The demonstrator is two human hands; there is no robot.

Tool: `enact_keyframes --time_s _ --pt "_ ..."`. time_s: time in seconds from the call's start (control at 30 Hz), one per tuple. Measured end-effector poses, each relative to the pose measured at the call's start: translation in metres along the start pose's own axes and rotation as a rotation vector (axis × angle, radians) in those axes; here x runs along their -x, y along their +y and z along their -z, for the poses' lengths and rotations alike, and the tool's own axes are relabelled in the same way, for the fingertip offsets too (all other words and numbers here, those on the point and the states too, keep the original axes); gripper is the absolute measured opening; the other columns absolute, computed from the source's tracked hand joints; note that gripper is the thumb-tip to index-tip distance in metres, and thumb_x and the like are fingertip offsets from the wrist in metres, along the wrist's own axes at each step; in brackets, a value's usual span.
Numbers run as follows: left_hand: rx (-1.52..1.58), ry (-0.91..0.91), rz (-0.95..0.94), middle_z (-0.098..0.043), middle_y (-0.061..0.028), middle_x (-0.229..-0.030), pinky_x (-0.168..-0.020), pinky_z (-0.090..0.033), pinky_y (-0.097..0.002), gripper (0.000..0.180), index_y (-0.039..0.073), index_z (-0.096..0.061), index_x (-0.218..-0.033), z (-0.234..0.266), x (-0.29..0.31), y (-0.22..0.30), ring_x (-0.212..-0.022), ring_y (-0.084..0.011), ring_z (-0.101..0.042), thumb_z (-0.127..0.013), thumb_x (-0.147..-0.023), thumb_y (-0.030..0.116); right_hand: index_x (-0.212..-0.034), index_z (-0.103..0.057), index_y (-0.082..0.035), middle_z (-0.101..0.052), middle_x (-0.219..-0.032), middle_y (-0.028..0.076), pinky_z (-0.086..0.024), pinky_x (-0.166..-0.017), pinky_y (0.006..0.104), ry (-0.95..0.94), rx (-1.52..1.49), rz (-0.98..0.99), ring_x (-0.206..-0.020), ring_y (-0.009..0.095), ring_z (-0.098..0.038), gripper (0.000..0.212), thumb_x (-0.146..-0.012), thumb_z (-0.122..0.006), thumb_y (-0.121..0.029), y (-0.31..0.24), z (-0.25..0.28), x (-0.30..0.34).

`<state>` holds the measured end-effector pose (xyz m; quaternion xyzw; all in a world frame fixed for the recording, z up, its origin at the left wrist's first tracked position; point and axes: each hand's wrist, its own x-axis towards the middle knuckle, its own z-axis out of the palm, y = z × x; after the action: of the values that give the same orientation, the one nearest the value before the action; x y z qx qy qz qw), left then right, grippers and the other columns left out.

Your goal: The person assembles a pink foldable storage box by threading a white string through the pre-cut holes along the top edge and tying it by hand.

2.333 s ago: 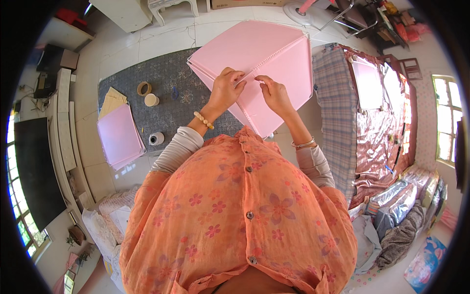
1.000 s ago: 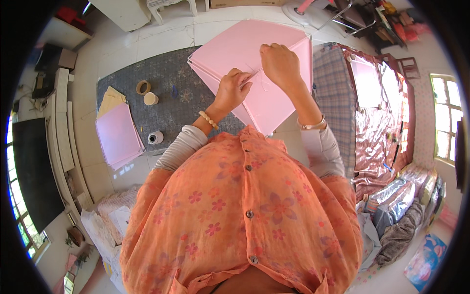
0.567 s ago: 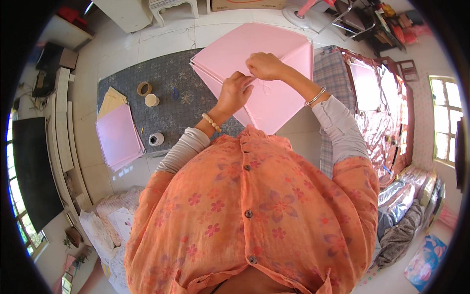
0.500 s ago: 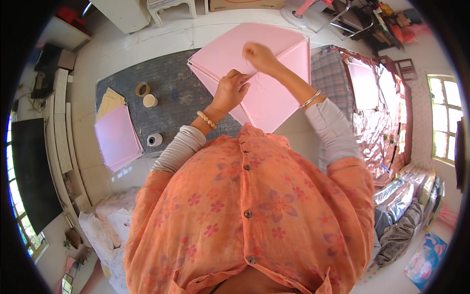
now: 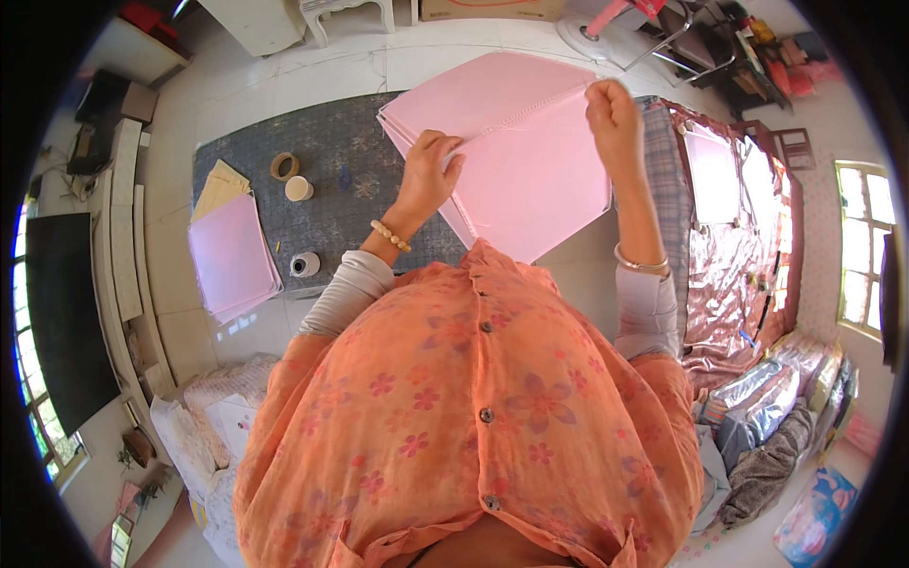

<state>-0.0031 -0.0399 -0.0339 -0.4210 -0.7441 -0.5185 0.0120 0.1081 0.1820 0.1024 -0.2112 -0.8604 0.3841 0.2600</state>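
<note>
A large pink stiff-sheet piece (image 5: 540, 180) with folded, layered panels lies over the right end of the dark table. A stitched-looking seam runs slantwise across it. At its left part, my left hand (image 5: 431, 175) has thumb and fingers closed on the edge near the seam's lower end. Off to the right, my right hand (image 5: 615, 118) is closed in a pinch near the far right corner, by the seam's upper end. Whatever it holds is too fine to make out.
On the dark table (image 5: 312, 227) are a roll of brown tape (image 5: 284, 166), a white cup (image 5: 299, 188), a white spool (image 5: 304, 264) and a small blue item (image 5: 345, 177). Pink sheets (image 5: 232, 256) and tan pieces (image 5: 221, 189) lie at its left end. Plaid cloth (image 5: 666, 180) hangs right.
My right hand has swung from the middle of the pink piece out to its far right corner. My left hand has shifted slightly left and stays on the piece.
</note>
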Motion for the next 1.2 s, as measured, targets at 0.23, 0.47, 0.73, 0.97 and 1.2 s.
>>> enact_keyframes --time_s 0.23,0.47,0.73,0.97,1.2 --pt "-0.023 0.035 0.010 -0.054 -0.0177 -0.111 -0.084 -0.050 -0.0372 0.034 -0.002 -0.057 -0.104 0.004 0.006 -0.003 -0.100 -0.0356 -0.057 -0.073 -0.075 0.003 -0.085 -0.055 -0.001 -0.058 -0.065 0.011 -0.047 -0.058 0.0344 -0.159 -0.095 -0.132 -0.058 0.021 -0.059 0.011 -0.090 -0.049 -0.008 0.056 -0.079 0.059" --pt "-0.225 0.012 0.021 -0.055 -0.0175 -0.110 -0.087 -0.047 -0.0408 0.033 -0.002 -0.061 -0.098 0.012 0.000 -0.004 -0.097 -0.0365 -0.056 -0.075 -0.075 0.017 -0.085 -0.054 0.001 -0.058 -0.060 0.010 -0.046 -0.054 0.0327 -0.241 -0.218 -0.342 -0.055 0.020 -0.059 0.014 -0.093 -0.046 -0.008 0.075 -0.136 0.100" --pt "-0.120 -0.282 0.109 -0.059 -0.0153 -0.088 -0.073 -0.047 -0.0379 0.027 -0.004 -0.060 -0.079 0.021 -0.024 -0.017 -0.083 -0.0309 -0.058 -0.075 -0.074 0.019 -0.088 -0.054 0.000 -0.060 -0.063 0.010 -0.048 -0.056 0.0329 -0.268 -0.220 -0.306 -0.057 0.020 -0.061 0.010 -0.091 -0.048 -0.008 0.086 -0.138 0.117" --pt "0.192 -0.265 0.436 -0.055 -0.0089 -0.089 -0.070 -0.044 -0.0308 0.029 -0.004 -0.055 -0.070 0.007 -0.018 -0.015 -0.079 -0.0179 -0.051 -0.075 -0.077 0.017 -0.095 -0.050 0.002 -0.060 -0.065 0.010 -0.049 -0.056 0.0308 -0.365 -0.302 -0.266 -0.058 0.018 -0.061 0.009 -0.089 -0.047 -0.004 0.092 -0.127 0.124" --pt "0.243 -0.218 0.491 -0.056 -0.0113 -0.087 -0.065 -0.044 -0.0314 0.031 -0.004 -0.057 -0.069 0.005 -0.005 -0.015 -0.074 -0.0187 -0.052 -0.077 -0.075 0.018 -0.094 -0.051 0.003 -0.060 -0.066 0.009 -0.049 -0.055 0.0288 -0.359 -0.454 -0.295 -0.058 0.015 -0.059 0.007 -0.090 -0.049 -0.003 0.071 -0.110 0.123"
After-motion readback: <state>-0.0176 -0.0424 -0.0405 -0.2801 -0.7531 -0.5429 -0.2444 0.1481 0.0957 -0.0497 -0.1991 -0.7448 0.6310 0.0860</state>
